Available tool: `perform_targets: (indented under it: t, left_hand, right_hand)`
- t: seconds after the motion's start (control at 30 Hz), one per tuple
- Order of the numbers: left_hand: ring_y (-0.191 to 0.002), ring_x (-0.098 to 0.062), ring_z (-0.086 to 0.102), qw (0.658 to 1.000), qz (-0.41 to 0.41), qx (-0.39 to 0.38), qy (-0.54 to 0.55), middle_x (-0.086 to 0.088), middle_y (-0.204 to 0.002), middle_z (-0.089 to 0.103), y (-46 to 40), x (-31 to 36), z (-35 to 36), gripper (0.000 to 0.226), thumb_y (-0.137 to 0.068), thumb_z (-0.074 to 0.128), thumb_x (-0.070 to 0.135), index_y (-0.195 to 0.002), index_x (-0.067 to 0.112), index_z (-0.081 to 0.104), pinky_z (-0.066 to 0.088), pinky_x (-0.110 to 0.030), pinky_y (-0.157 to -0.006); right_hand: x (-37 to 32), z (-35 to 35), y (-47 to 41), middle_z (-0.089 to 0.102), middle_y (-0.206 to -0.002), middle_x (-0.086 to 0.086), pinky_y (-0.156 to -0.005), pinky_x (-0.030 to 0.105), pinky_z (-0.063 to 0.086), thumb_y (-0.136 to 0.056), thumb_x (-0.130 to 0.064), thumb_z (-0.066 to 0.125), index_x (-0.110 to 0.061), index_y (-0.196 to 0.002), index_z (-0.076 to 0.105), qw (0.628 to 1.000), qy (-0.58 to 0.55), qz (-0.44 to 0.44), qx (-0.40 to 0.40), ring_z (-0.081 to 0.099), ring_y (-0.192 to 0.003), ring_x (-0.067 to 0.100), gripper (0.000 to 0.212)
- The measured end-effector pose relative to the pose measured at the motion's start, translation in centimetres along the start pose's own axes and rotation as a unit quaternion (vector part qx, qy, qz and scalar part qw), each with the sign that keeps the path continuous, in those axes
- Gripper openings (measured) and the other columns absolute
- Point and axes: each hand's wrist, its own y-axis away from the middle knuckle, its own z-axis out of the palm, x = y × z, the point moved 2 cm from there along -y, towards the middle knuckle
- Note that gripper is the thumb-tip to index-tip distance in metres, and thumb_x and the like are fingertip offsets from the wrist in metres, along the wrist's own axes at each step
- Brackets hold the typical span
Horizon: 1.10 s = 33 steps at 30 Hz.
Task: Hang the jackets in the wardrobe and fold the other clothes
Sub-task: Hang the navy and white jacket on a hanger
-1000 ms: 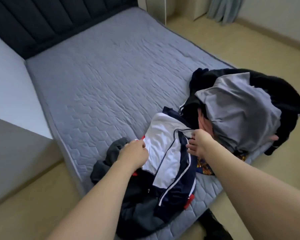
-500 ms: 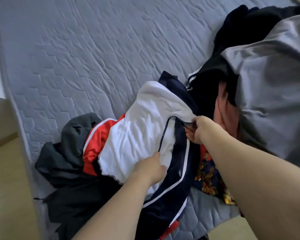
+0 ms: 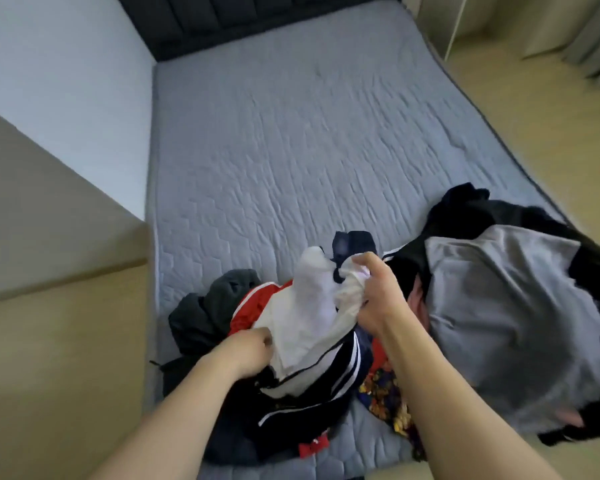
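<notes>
A white, navy and red jacket (image 3: 312,327) was gripped in bunched folds by the right hand (image 3: 378,296) and the left hand (image 3: 250,351), near the mattress's (image 3: 291,150) edge. Bare mattress lay beyond the hands; a grey garment (image 3: 506,323) was heaped just right.

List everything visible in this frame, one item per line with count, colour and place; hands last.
track jacket: one, white, navy and red, near edge of mattress, gripped by both hands
dark grey garment: one, left of jacket
grey garment: one, on top of black clothes, right
black clothes: pile, count unclear, right corner
patterned cloth: one, multicoloured, under right forearm
mattress: one, grey quilted
headboard: one, dark, far end
floor: beige
curtain: pale, top right
left hand: grips jacket's lower part
right hand: grips jacket's upper white fabric
</notes>
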Motion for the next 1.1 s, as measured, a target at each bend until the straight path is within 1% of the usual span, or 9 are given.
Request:
perform_targets:
  t: [0.1,0.2,0.33,0.47,0.6,0.7,0.87,0.97,1.1]
  left_hand:
    - [-0.104,-0.022,0.060,0.993,-0.008,0.085,0.080,-0.003,-0.116,0.065,7.6,-2.8,-5.5,0.025,-0.094,0.044,0.027,-0.112,0.020,0.060,0.047,-0.033,-0.091]
    - [-0.108,-0.026,0.060,0.973,-0.018,0.174,0.150,-0.009,-0.116,0.064,14.3,-6.8,-10.1,0.026,-0.092,0.048,0.020,-0.116,0.015,0.059,0.047,-0.033,-0.090]
    - [-0.110,-0.024,0.058,0.927,-0.039,0.270,0.259,-0.008,-0.128,0.056,22.9,-13.7,-14.2,0.041,-0.091,0.054,0.021,-0.131,0.016,0.053,0.046,-0.030,-0.093]
    - [-0.119,-0.019,0.052,0.884,-0.019,0.324,0.336,-0.008,-0.139,0.049,30.9,-21.1,-15.1,0.057,-0.088,0.065,0.021,-0.141,0.015,0.045,0.040,-0.025,-0.094]
    - [-0.132,-0.017,0.040,0.840,0.010,0.348,0.417,0.000,-0.154,0.029,37.3,-28.4,-14.6,0.081,-0.084,0.073,0.032,-0.150,0.035,0.027,0.036,-0.025,-0.094]
    - [-0.137,-0.013,0.034,0.809,0.033,0.367,0.458,0.011,-0.153,0.029,41.4,-33.7,-13.7,0.089,-0.076,0.073,0.045,-0.150,0.043,0.023,0.037,-0.027,-0.097]
    - [-0.097,-0.008,0.065,0.761,0.057,0.416,0.495,0.009,-0.113,0.068,47.0,-43.5,-12.5,0.041,-0.081,0.068,0.047,-0.118,0.029,0.063,0.051,-0.026,-0.089]
    - [-0.087,-0.014,0.068,0.710,0.006,0.503,0.493,0.005,-0.094,0.072,51.2,-50.6,-11.4,0.029,-0.093,0.055,0.047,-0.104,0.024,0.068,0.053,-0.027,-0.080]
    - [-0.076,-0.011,0.065,0.633,-0.054,0.606,0.478,0.007,-0.084,0.069,56.9,-59.1,-10.3,0.029,-0.098,0.045,0.045,-0.093,0.024,0.064,0.048,-0.022,-0.061]
  right_hand:
    - [-2.6,7.0,6.5,0.038,-0.054,0.004,-0.047,0.024,0.033,-0.086,-0.003,0.054,-0.014,-0.063,0.044,0.972,0.230,-0.035,-0.045,0.038,-0.041,0.016,0.027]
    - [-3.8,15.6,12.3,0.050,-0.067,0.011,-0.054,0.029,0.037,-0.081,-0.004,0.059,-0.005,-0.082,0.060,0.884,0.440,-0.112,-0.108,0.047,-0.057,0.022,0.002]
    - [-1.9,27.7,18.5,0.062,-0.071,0.010,-0.065,0.036,0.049,-0.072,-0.014,0.060,-0.006,-0.091,0.069,0.773,0.572,-0.185,-0.201,0.059,-0.065,0.024,0.022]
    - [4.7,38.0,24.7,0.068,-0.063,-0.010,-0.059,0.021,0.050,-0.075,-0.010,0.059,-0.034,-0.073,0.074,0.691,0.604,-0.252,-0.307,0.064,-0.061,0.006,0.028]
    - [13.2,46.1,30.4,0.070,-0.077,0.001,-0.077,0.036,0.052,-0.077,-0.008,0.060,-0.017,-0.085,0.073,0.644,0.598,-0.300,-0.371,0.065,-0.076,0.021,0.018]
    - [19.6,51.7,35.0,0.064,-0.067,-0.003,-0.069,0.034,0.049,-0.078,-0.007,0.062,-0.019,-0.073,0.068,0.621,0.579,-0.319,-0.420,0.061,-0.068,0.018,0.014]
    - [29.0,59.4,40.9,0.064,-0.066,-0.008,-0.062,0.025,0.047,-0.076,-0.009,0.063,-0.024,-0.072,0.069,0.604,0.525,-0.362,-0.478,0.061,-0.064,0.010,0.017]
    - [33.2,63.2,41.7,0.062,-0.065,-0.008,-0.060,0.027,0.046,-0.085,-0.010,0.062,-0.018,-0.077,0.067,0.609,0.486,-0.438,-0.448,0.058,-0.063,0.009,0.012]
    - [39.1,68.0,41.7,0.049,-0.059,0.001,-0.049,0.029,0.031,-0.096,-0.028,0.050,-0.006,-0.075,0.052,0.490,0.578,-0.552,-0.348,0.044,-0.054,0.019,0.031]
